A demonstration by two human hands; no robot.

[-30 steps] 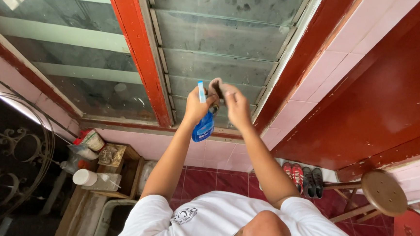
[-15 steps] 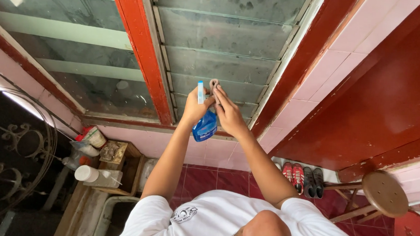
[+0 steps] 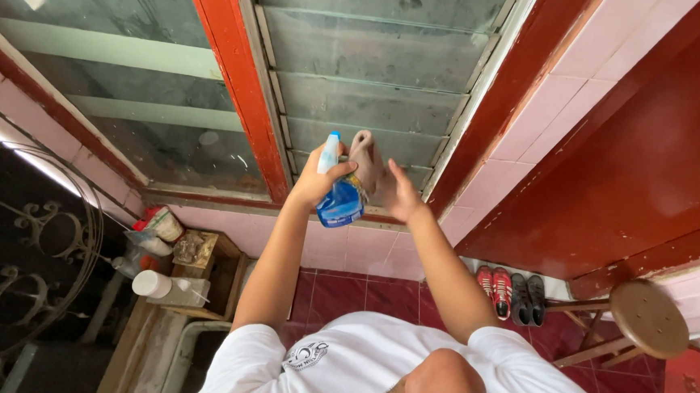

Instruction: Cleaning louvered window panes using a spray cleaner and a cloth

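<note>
Holding: left hand [image 3: 316, 180] wraps a blue spray bottle [image 3: 340, 199], white nozzle [image 3: 329, 151] up, raised in front of the louvre window [image 3: 364, 100]
Left hand state: fingers curled tight round the bottle neck, thumb side toward the trigger; whether the trigger is pressed cannot be told
Right hand: right hand [image 3: 399, 193] grips a beige cloth [image 3: 366, 159], fingers closed over its lower part, the upper fold standing free above the hand
Relation: cloth and bottle just beside each other, touching or nearly so; both near the lowest glass slats, contact with the glass not visible
Bottle position: held in the air between the red frame post [image 3: 232, 76] and the pink tiled wall [image 3: 533, 119], above the sill
Progress, judged: glass slats look dusty and smeared all the way up, with dark spots at the top; no wiped patch shows, so cleaning appears barely begun, with nearly all slats left
Left to do, judged: wetting and wiping of the slats, then the fixed pane [image 3: 113, 101] at the left, equally dull
Surroundings: wooden crate [image 3: 208, 273] with jars below left, shoes [image 3: 510, 295] on the red floor tiles, round stool [image 3: 649, 318] at the right
Unclear: liquid level in the bottle
</note>
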